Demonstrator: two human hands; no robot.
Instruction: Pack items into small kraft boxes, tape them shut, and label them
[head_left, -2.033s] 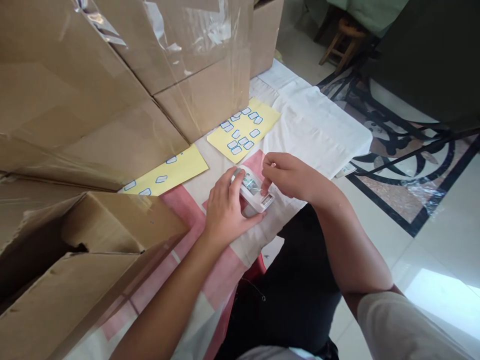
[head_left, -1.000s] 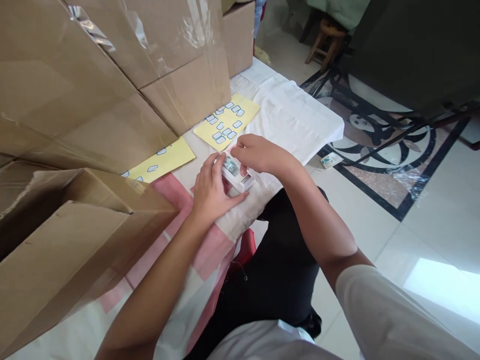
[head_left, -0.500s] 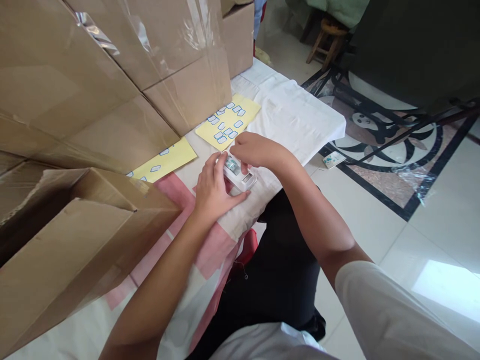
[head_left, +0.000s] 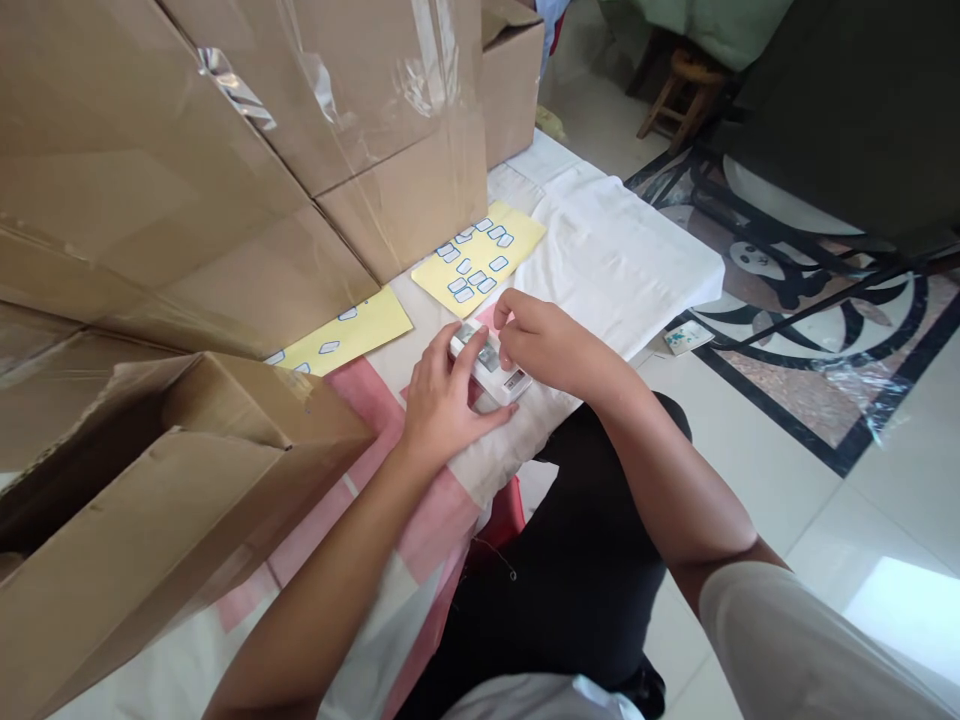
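A small white plastic device [head_left: 491, 378] with a greyish-green window and a small dark panel near its lower end rests on the cloth-covered table. Around its left and near edges my left hand [head_left: 436, 402] is closed, holding it with the fingers across the top and the thumb at the near side. My right hand [head_left: 553, 345] hovers over its right side with curled fingers, the fingertips at or just above the surface. Whatever the right fingers pinch, if anything, is too small to make out. Two yellow sheets [head_left: 480, 262] with white, blue-edged stickers lie beyond the hands.
Stacked cardboard boxes [head_left: 405, 200] form a wall along the left and back. An open carton [head_left: 217, 480] stands close to my left forearm. White cloth [head_left: 622, 240] covers the table up to its right edge. On the floor are a wooden stool [head_left: 682, 100] and a small patterned card [head_left: 687, 337].
The view has shifted, so everything sits slightly lower and to the right. My right hand has shifted a little to the right off the device, uncovering more of it. The left hand keeps its hold.
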